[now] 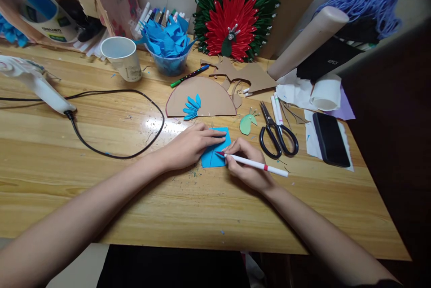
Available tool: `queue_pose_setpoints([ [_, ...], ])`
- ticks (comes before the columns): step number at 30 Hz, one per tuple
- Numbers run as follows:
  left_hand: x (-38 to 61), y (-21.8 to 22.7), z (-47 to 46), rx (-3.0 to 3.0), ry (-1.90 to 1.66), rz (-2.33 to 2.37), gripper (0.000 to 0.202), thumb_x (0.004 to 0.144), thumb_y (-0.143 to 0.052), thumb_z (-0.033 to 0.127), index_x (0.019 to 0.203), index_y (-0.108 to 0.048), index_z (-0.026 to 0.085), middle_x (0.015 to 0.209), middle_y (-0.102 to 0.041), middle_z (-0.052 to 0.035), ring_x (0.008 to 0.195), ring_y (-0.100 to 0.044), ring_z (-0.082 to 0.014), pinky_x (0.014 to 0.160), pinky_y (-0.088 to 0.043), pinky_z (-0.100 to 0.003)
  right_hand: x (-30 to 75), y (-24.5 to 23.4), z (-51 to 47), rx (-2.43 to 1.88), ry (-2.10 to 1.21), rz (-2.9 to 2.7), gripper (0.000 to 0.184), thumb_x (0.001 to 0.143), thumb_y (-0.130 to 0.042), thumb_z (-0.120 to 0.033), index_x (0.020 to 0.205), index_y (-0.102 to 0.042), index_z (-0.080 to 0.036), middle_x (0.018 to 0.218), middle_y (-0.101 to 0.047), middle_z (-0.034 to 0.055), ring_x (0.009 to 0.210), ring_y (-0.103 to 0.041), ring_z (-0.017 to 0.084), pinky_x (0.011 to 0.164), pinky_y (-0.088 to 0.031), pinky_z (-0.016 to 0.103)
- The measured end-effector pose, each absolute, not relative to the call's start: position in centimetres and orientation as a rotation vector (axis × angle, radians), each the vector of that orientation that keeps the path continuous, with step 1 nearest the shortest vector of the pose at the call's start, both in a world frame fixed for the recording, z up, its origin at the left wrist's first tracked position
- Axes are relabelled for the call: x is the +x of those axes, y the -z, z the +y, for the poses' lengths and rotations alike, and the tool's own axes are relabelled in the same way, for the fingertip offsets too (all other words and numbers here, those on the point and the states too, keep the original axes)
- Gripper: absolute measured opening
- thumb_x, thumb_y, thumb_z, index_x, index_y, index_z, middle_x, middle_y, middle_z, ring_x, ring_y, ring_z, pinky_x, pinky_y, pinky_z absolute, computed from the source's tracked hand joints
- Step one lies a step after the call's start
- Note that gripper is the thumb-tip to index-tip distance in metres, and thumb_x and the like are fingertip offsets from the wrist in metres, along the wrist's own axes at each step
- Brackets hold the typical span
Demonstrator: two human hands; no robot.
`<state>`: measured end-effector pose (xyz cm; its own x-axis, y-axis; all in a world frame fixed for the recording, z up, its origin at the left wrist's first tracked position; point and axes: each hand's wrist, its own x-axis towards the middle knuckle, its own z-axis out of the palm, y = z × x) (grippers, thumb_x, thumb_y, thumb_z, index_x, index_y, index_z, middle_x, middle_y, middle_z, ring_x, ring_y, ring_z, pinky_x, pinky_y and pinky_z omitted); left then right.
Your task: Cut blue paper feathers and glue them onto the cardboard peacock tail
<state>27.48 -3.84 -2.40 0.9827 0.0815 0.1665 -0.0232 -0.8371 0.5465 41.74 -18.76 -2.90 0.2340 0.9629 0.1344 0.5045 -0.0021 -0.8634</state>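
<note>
A small blue sheet of paper (209,161) with thin drawn lines lies flat on the wooden table. My left hand (188,145) rests on its upper left part with the fingers stretched out. In my right hand (249,164) is a white marker (251,162) with a red band, its dark red tip on or just above the paper. Behind the paper, a cardboard half-circle (212,95) carries several folded blue petals (191,107) at its lower edge. A green paper bird head (248,124) lies to the right, beside black-handled scissors (274,133).
A white glue gun (43,86) and its looping black cord (124,157) occupy the left. Behind stand a paper cup (123,60), a tub of blue scraps (170,50) and a red-green peacock craft (232,19). A phone (332,139) and a tape roll (326,93) lie right.
</note>
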Motion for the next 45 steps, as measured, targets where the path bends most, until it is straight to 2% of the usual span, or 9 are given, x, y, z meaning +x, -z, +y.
queue_pose_setpoints([
  [4,27.5,2.5,-3.8,2.538,-0.265,0.036,0.04,0.093,-0.035,0.017,0.128,-0.052,0.022,0.135,-0.051,-0.0015,0.085,-0.043,-0.0187,0.08,-0.04,-0.034,41.6,2.6,-18.4,-1.735,-0.679,-1.34,0.009,0.08,-0.055,-0.02,0.075,-0.048,-0.021,0.073,-0.055,-0.0008,0.061,-0.05,0.011,0.055,-0.039,0.023],
  [10,27.5,2.6,-3.9,2.546,-0.261,0.048,0.042,0.091,-0.035,0.014,0.129,-0.05,0.022,0.135,-0.052,-0.0017,0.088,-0.044,-0.0191,0.082,-0.04,-0.035,41.7,2.5,-18.4,-1.762,-0.627,-1.407,0.012,0.076,-0.055,-0.015,0.072,-0.046,-0.021,0.068,-0.051,-0.0019,0.061,-0.048,0.012,0.054,-0.038,0.023],
  [17,27.5,2.5,-3.8,2.555,-0.241,0.057,0.042,0.091,-0.035,0.014,0.13,-0.05,0.022,0.135,-0.051,-0.0027,0.09,-0.045,-0.0189,0.082,-0.04,-0.034,42.1,2.7,-18.4,-1.614,-0.678,-1.348,0.015,0.069,-0.053,-0.012,0.062,-0.043,-0.021,0.062,-0.049,-0.0013,0.076,-0.059,0.019,0.065,-0.047,0.03],
  [26,27.5,2.4,-3.8,2.557,-0.239,0.053,0.041,0.091,-0.036,0.014,0.129,-0.051,0.022,0.136,-0.051,-0.0017,0.09,-0.045,-0.019,0.083,-0.041,-0.035,42.1,2.4,-18.4,-1.513,-0.745,-1.306,0.022,0.063,-0.05,-0.011,0.05,-0.035,-0.021,0.049,-0.036,-0.0055,0.058,-0.051,0.014,0.073,-0.051,0.037],
  [30,27.5,2.4,-3.7,2.523,-0.258,0.049,0.041,0.091,-0.037,0.013,0.128,-0.051,0.022,0.134,-0.052,-0.002,0.093,-0.046,-0.0191,0.085,-0.042,-0.037,42.5,2.8,-18.5,-1.424,-0.801,-1.153,0.017,0.071,-0.052,-0.017,0.057,-0.043,-0.021,0.053,-0.041,-0.0049,0.054,-0.047,0.012,0.07,-0.052,0.038],
  [36,27.5,2.6,-3.3,2.42,-0.339,0.095,0.042,0.089,-0.039,0.007,0.126,-0.051,0.022,0.13,-0.056,-0.0056,0.111,-0.051,-0.0181,0.093,-0.042,-0.042,43.0,2.9,-18.6,-1.35,-0.701,-1.01,0.013,0.08,-0.054,-0.03,0.073,-0.048,-0.021,0.059,-0.048,-0.0036,0.049,-0.043,0.01,0.049,-0.043,0.026],
  [40,27.4,2.6,-3.1,2.376,-0.37,0.068,0.037,0.09,-0.041,0.011,0.123,-0.054,0.021,0.128,-0.057,-0.008,0.114,-0.053,-0.0175,0.096,-0.042,-0.043,42.8,2.7,-18.9,-1.414,-0.851,-1.212,0.012,0.082,-0.054,-0.03,0.078,-0.05,-0.02,0.067,-0.052,-0.0013,0.055,-0.048,0.011,0.053,-0.043,0.026],
  [45,27.4,2.4,-3.1,2.35,-0.371,0.049,0.034,0.09,-0.042,0.011,0.119,-0.057,0.019,0.126,-0.059,-0.0086,0.114,-0.054,-0.0168,0.096,-0.043,-0.04,42.9,2.4,-18.8,-1.507,-0.94,-1.29,0.011,0.084,-0.052,-0.026,0.076,-0.05,-0.019,0.068,-0.057,0.0001,0.06,-0.053,0.012,0.055,-0.042,0.024],
])
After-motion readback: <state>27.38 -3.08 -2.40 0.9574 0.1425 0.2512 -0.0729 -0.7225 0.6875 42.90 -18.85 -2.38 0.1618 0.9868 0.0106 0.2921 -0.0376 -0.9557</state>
